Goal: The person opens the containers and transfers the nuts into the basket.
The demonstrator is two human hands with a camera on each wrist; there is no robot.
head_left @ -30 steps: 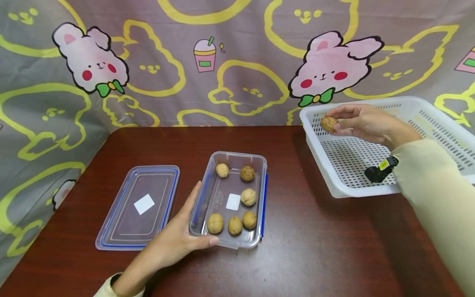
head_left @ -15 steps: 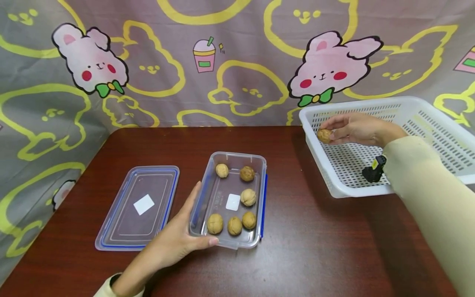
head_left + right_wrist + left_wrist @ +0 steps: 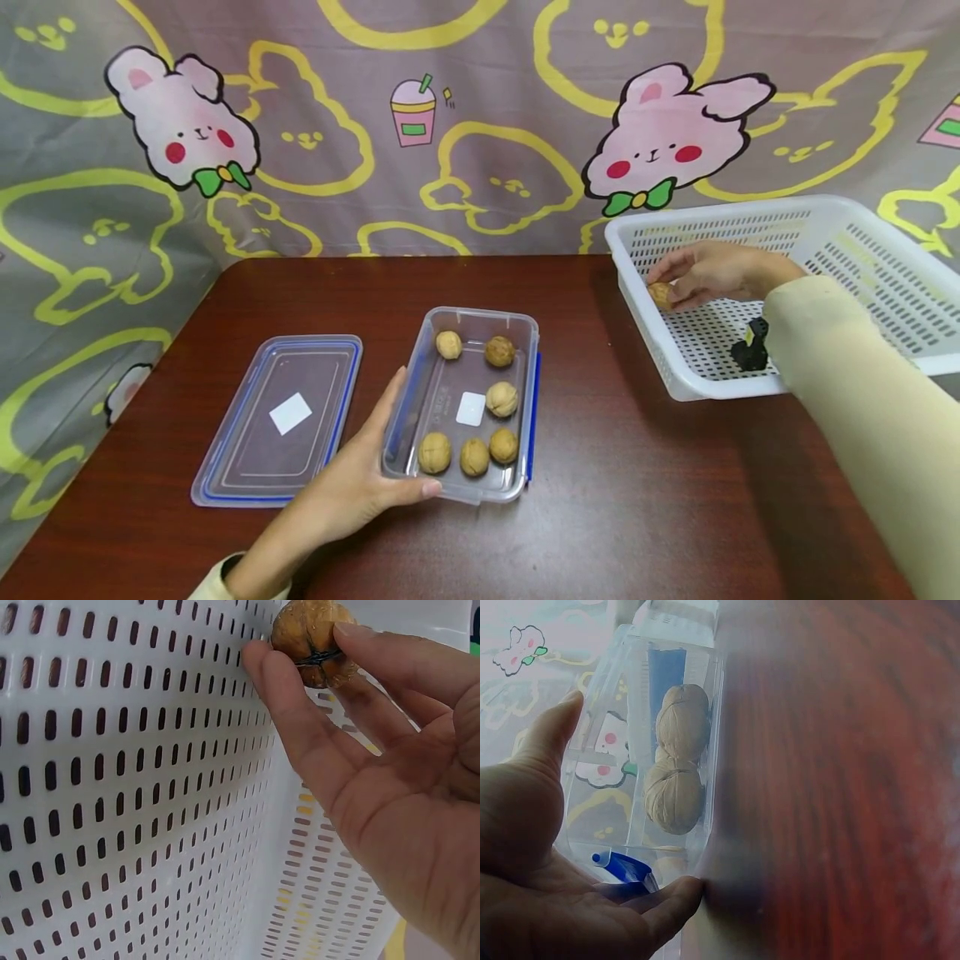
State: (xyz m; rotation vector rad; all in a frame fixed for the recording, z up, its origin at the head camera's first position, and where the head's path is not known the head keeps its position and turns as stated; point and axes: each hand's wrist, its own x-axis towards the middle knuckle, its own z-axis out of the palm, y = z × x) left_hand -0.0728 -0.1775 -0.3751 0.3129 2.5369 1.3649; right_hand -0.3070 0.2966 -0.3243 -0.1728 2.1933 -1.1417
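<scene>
My right hand (image 3: 716,271) is low inside the white plastic basket (image 3: 708,388), near its left wall. Between thumb and fingertips it pinches a brown walnut (image 3: 660,295); the right wrist view shows the dark seam of that walnut (image 3: 315,645). My left hand (image 3: 363,479) holds the near left corner of a clear plastic food container (image 3: 397,425), its thumb along the front and fingers at the left side. Several walnuts sit in the container, including a darker walnut (image 3: 499,351) at the far right. In the left wrist view, two walnuts (image 3: 673,796) show through the container's wall.
A clear lid (image 3: 247,417) with a blue seal and a white label lies left of the container. A blue clip flap (image 3: 536,417) hangs at the container's right side. The brown table (image 3: 637,492) meets a patterned cloth (image 3: 525,100) at its back.
My right hand has lowered deeper into the basket with the walnut still pinched. The left hand and the container stay where they were.
</scene>
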